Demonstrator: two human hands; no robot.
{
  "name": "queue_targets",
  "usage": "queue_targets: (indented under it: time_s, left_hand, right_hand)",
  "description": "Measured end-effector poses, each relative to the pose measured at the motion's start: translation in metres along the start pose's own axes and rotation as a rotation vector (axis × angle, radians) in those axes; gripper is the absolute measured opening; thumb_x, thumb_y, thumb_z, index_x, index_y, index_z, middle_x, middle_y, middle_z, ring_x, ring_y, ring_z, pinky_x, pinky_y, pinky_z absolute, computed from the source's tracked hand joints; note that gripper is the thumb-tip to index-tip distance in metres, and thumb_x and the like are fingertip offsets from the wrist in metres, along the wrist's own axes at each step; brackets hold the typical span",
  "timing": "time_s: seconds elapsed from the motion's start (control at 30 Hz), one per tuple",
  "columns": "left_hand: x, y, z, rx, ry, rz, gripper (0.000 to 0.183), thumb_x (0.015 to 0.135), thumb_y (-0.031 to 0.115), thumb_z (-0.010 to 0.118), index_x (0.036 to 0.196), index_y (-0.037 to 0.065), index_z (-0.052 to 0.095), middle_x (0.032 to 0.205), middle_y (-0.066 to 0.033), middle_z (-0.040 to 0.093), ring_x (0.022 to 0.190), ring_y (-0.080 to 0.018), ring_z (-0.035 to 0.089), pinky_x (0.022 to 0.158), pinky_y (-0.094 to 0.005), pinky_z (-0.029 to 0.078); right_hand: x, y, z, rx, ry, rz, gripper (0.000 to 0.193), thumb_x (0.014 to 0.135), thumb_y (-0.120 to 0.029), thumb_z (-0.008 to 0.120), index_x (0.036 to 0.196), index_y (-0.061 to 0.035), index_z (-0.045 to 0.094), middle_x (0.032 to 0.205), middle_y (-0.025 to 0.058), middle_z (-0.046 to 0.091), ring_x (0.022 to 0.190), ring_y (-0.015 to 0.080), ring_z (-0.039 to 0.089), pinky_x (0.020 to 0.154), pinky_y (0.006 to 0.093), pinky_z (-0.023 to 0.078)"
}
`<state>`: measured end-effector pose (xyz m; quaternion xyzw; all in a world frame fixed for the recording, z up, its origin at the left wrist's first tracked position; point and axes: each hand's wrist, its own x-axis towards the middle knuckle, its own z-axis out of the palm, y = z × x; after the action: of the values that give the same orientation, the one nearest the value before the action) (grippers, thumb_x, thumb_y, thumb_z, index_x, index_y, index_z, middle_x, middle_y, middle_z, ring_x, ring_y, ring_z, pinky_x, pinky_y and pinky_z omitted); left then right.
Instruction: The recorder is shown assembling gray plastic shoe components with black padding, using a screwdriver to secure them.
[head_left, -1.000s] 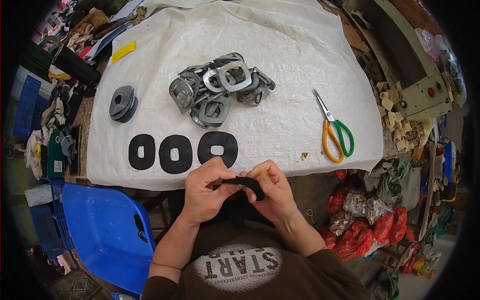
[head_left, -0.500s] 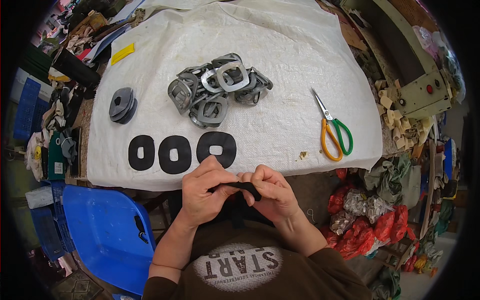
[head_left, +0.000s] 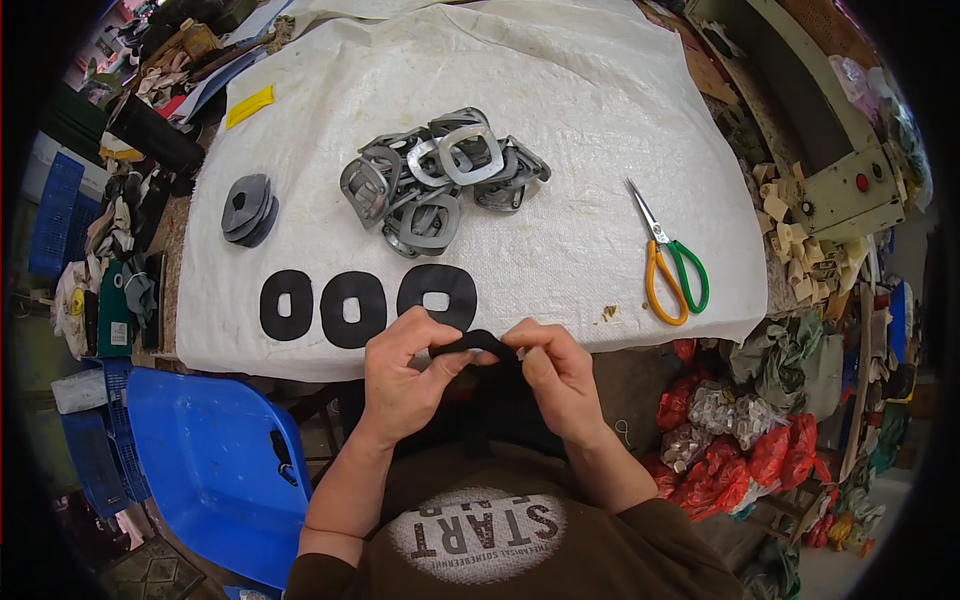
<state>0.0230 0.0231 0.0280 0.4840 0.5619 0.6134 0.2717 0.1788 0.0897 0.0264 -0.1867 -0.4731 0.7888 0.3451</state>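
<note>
A soft black piece (head_left: 482,342), bent into an arch, is held between my two hands at the table's near edge. My left hand (head_left: 402,372) pinches its left end between thumb and fingers, while my right hand (head_left: 562,378) grips the right end. Whether this piece has a hole is hidden by the fingers. Beyond my hands lie three flat black rounded pieces with square holes, in a row: the left one (head_left: 287,325), the middle one (head_left: 354,332) and the right one (head_left: 452,290). A pile of grey metal buckle frames (head_left: 430,222) sits farther back.
Orange-and-green-handled scissors (head_left: 662,255) lie right on the white cloth (head_left: 570,120). Left are a stack of grey rounded pieces (head_left: 246,212) and a yellow strip (head_left: 250,106). A blue tub (head_left: 190,430) stands lower left, red bags (head_left: 715,465) lower right, a pale machine (head_left: 850,190) at right.
Both hands have moved slightly away from my body and a little apart. The black piece between them now arches upward and shows more of itself.
</note>
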Motion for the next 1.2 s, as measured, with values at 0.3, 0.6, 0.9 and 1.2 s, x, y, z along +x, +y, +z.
queue_targets:
  time_s: [0.3,0.6,0.9,1.2]
  left_hand:
    - [-0.001,0.01,0.002,0.082,-0.025,0.014,0.016,0.073,0.006,0.071,0.079,-0.002,0.057,0.07,-0.002,0.048,0.059,-0.0073,0.04,0.048,-0.0211,0.026]
    - [-0.003,0.003,0.009,0.064,0.093,0.008,0.011,0.071,0.006,0.071,0.077,0.001,0.064,0.064,-0.0034,0.051,0.054,-0.0098,0.046,0.046,-0.0226,0.035]
    - [0.0,-0.004,0.021,-0.015,0.138,0.027,0.026,0.076,0.017,0.07,0.091,-0.001,0.059,0.068,-0.003,0.05,0.058,-0.0105,0.048,0.057,-0.0205,0.04]
    - [-0.002,-0.008,0.001,0.1,-0.03,0.134,0.011,0.077,0.005,0.065,0.085,-0.001,0.06,0.071,-0.0066,0.055,0.063,-0.0177,0.052,0.056,-0.0256,0.042]
  right_hand:
    - [-0.004,0.004,0.006,-0.528,0.139,-0.087,0.01,0.089,-0.006,0.051,0.095,0.0008,0.052,0.084,0.0088,0.054,0.078,0.0147,0.056,0.068,0.0253,0.044]
    - [0.0,0.002,0.008,-0.599,0.074,-0.127,0.014,0.091,-0.011,0.048,0.09,0.0013,0.053,0.081,0.0075,0.055,0.067,0.013,0.056,0.061,0.0236,0.044]
    - [0.001,0.019,0.013,-0.358,0.295,-0.146,0.021,0.093,-0.015,0.046,0.085,0.0018,0.055,0.082,0.0071,0.057,0.072,0.0115,0.055,0.065,0.0229,0.043]
    - [0.006,0.005,-0.009,-0.505,0.031,-0.236,0.033,0.092,-0.027,0.046,0.106,0.0021,0.053,0.101,0.0076,0.055,0.088,0.0146,0.046,0.082,0.0266,0.037]
